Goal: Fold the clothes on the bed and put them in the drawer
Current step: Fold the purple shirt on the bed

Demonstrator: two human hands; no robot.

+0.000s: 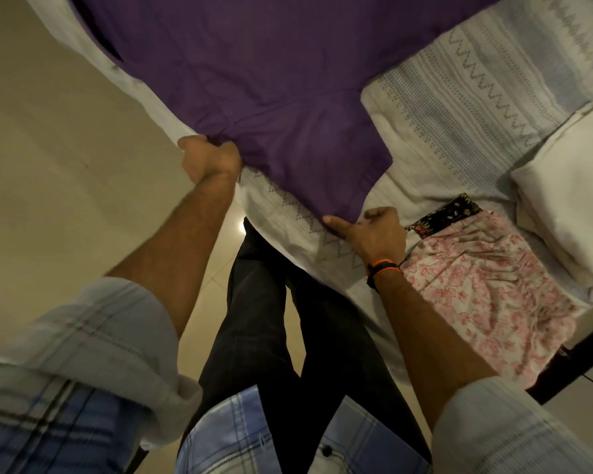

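A large purple garment (254,80) lies spread flat across the bed (459,107), which has a white sheet with grey zigzag stripes. My left hand (209,159) is clenched on the garment's near left edge at the side of the bed. My right hand (374,230) pinches the tip of the garment's near sleeve or corner between thumb and fingers. A folded pink floral cloth (486,285) rests on the bed just right of my right hand, with a dark patterned cloth (445,213) partly tucked behind it.
A white pillow (569,200) sits at the right edge of the bed. Beige floor tiles (48,165) fill the left side. My dark trousers and legs (271,319) stand against the bed's near edge. No drawer is in view.
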